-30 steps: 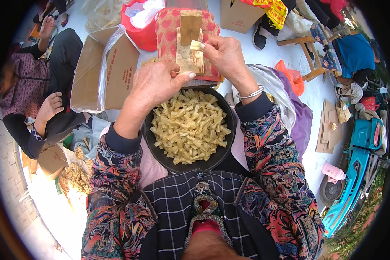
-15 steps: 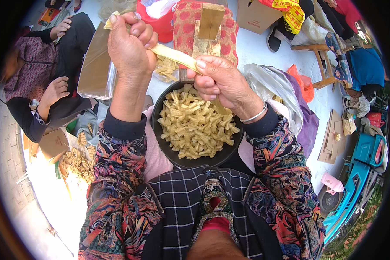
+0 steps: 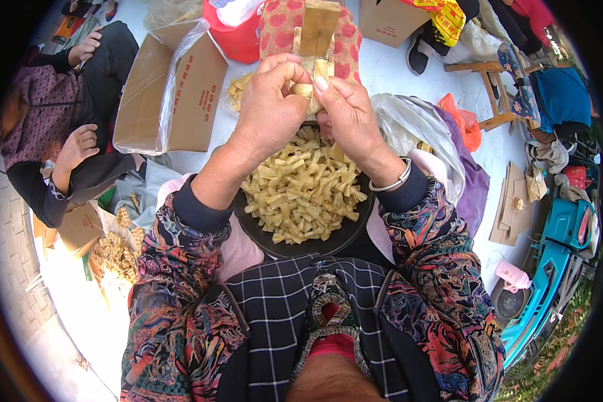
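between left fingers (image 3: 285,70) and right fingers (image 3: 334,96) lies a pale yellow strip (image 3: 303,89).

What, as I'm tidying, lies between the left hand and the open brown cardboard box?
In the head view, pale yellow strips lie between the left hand and box.

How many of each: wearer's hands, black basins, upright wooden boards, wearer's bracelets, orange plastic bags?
Hands: 2 (left hand, right hand)
Black basin: 1
Upright wooden board: 1
Bracelet: 1
Orange plastic bag: 1
Total: 6
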Demonstrator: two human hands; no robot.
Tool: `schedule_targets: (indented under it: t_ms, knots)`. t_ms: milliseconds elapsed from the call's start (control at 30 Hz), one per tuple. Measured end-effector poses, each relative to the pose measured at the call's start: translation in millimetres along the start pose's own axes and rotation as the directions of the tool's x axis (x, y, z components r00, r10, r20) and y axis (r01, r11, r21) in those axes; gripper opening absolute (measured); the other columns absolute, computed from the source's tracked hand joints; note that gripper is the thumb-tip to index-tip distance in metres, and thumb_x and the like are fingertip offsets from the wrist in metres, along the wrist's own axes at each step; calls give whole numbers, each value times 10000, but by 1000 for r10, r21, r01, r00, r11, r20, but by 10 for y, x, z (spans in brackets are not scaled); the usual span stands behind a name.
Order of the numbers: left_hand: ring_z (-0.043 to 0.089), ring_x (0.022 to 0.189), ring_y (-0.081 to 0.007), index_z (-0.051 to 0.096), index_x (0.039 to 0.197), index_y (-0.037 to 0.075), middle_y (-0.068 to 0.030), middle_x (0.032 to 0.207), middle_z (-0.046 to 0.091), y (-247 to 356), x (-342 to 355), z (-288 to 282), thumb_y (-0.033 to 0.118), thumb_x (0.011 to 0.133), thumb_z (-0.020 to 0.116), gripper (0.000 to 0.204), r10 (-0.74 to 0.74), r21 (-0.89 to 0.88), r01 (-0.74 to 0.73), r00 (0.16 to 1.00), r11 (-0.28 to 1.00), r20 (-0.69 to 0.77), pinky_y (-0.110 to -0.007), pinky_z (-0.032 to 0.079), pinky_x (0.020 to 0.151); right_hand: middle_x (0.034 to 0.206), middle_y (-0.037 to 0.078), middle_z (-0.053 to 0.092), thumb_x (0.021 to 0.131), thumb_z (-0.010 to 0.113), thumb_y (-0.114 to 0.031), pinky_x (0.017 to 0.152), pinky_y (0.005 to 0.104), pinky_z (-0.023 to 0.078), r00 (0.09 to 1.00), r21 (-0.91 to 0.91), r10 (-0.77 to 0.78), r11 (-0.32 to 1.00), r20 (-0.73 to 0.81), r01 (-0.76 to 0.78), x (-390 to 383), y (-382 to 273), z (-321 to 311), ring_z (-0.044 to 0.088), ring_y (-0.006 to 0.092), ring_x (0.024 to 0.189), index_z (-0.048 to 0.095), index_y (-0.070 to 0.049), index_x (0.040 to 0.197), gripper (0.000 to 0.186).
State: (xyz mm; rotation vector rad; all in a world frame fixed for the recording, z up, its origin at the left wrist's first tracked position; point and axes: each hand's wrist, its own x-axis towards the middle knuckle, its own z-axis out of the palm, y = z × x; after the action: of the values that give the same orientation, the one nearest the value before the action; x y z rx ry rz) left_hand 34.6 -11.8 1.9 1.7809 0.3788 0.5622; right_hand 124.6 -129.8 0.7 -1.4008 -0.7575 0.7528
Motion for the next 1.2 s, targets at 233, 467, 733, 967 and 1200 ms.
schedule_targets:
  t_ms: [233, 467, 733, 967, 1200]
  knots:
    - [606, 660, -252, 537, 780, 18, -140, 708, 588, -40, -39, -42, -43, 719, 488, 99, 438, 188, -433, 899, 882, 16, -354, 473, 603, 491, -85, 252, 896, 542, -274, 385, 214, 209, 785, 372, 408, 715, 467, -592, 75, -88, -212, 242, 36, 393, 528, -71, 737, 257]
    - [541, 500, -176, 531, 789, 29, -88, 584, 554, -73, 31, -24, 34, 771, 531, 18, 133, 144, -113, 981, 983, -139, -318, 441, 509, 625, -54, 572, 822, 680, -127, 419, 188, 320, 977, -76, 127, 990, 172, -116, 58, -129, -192, 452, 4, 513, 622, -33, 898, 134]
    - [558, 517, -148, 557, 689, 35, -78, 582, 571, -98, 67, -134, 107, 704, 723, 181, 228, 317, -200, 972, 927, -54, -280, 440, 490, 675, -53, 559, 851, 670, -138, 430, 174, 300, 911, 407, 111, 868, 397, -283, 76, -20, -372, 408, -11, 522, 649, -20, 966, 166]
    - [526, 514, -127, 594, 741, -7, -69, 584, 536, -62, 67, -265, 185, 821, 667, 221, 368, 294, -443, 887, 847, 279, -247, 406, 470, 677, -62, 540, 862, 663, -169, 448, 161, 292, 951, 143, 159, 969, 264, -202, 61, -41, -326, 379, -7, 513, 641, -20, 976, 189]
    - [457, 412, -104, 532, 647, 53, -2, 499, 437, 38, 44, -372, 285, 925, 575, 365, 10, -542, 306, 865, 783, 502, -208, 363, 407, 675, -71, 553, 868, 668, -192, 459, 168, 300, 957, 123, 41, 989, 286, -79, 17, -229, -352, 411, -7, 535, 651, -26, 934, 180]
